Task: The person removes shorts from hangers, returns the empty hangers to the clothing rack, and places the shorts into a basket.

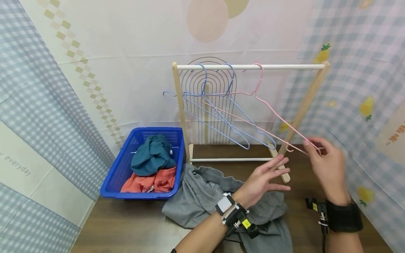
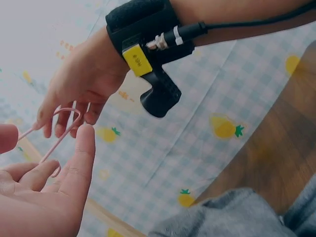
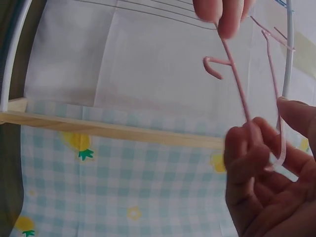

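A pink wire hanger (image 1: 273,110) hangs by its hook from the rack's white rail (image 1: 284,66), its long side slanting down to the right. My right hand (image 1: 330,165) grips the hanger's right end between thumb and fingers; in the right wrist view its fingers (image 3: 247,163) curl at the bent corner. My left hand (image 1: 261,179) has its fingers spread, with fingertips close by the small notch hook on the hanger's lower bar. In the left wrist view the left hand (image 2: 49,197) overlaps that bar, fingers mostly straight. Grey trousers (image 1: 202,196) lie crumpled beneath the left hand.
Two blue hangers (image 1: 232,80) hang left of the pink one on the wooden rack (image 1: 178,102). A blue basket (image 1: 109,179) at left holds teal cloth (image 1: 152,158) and coral cloth (image 1: 161,179). Behind the rack stands a wire arch frame (image 1: 205,123); patterned curtains (image 1: 364,70) surround the table.
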`<move>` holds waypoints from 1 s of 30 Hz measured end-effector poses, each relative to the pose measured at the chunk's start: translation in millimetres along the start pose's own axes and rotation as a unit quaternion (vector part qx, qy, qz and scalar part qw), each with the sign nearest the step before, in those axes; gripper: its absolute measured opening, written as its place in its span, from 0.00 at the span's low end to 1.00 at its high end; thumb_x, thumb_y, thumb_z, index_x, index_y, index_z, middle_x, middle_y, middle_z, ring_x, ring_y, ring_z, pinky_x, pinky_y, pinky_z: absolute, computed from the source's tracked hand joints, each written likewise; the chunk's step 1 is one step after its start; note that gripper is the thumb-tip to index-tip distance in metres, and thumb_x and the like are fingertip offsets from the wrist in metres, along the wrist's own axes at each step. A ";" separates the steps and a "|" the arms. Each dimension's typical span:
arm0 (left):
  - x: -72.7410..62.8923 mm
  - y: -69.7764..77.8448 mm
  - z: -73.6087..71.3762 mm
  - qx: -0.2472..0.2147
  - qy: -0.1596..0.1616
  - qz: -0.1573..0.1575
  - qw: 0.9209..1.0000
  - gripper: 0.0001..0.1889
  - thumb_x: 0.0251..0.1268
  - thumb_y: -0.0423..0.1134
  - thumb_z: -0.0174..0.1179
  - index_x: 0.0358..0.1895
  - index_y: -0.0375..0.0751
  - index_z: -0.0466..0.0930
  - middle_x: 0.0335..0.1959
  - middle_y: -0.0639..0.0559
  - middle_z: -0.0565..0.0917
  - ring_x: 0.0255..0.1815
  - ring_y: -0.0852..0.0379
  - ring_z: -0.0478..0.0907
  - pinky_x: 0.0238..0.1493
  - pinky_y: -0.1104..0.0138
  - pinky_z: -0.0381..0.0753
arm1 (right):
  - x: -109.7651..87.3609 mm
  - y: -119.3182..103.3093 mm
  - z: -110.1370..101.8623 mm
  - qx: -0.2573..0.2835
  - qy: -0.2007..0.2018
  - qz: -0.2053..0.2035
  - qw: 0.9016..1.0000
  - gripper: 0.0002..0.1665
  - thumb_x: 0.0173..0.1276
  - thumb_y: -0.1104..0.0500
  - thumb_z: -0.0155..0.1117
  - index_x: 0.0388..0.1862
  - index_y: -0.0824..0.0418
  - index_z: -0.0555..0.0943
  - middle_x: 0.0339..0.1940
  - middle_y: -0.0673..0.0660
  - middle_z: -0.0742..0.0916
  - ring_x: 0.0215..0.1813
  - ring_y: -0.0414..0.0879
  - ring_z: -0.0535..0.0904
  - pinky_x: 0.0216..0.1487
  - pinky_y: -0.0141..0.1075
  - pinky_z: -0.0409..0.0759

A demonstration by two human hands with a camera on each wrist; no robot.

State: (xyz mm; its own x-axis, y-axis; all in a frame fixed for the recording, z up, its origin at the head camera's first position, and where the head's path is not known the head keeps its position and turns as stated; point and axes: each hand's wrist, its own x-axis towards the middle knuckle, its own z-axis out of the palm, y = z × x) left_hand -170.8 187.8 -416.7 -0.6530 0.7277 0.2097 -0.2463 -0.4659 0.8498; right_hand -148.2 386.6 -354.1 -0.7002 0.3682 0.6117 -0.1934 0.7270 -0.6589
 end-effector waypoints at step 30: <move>-71.3 25.8 -47.3 0.341 0.228 0.112 0.905 0.10 0.80 0.38 0.58 0.50 0.41 0.88 0.43 0.50 0.88 0.44 0.61 0.84 0.41 0.70 0.84 | -111.2 -30.8 22.6 -0.035 -0.076 0.045 0.996 0.18 0.78 0.61 0.67 0.62 0.67 0.83 0.53 0.64 0.82 0.47 0.22 0.67 0.37 0.17 0.67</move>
State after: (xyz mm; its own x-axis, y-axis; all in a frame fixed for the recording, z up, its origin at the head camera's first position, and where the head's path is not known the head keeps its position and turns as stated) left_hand -164.5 100.1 -432.6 -0.8979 0.2973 0.3245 0.3265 -0.0443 0.9442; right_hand -79.9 310.1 -411.6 -0.8089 0.3456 0.4757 -0.0809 0.7359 -0.6722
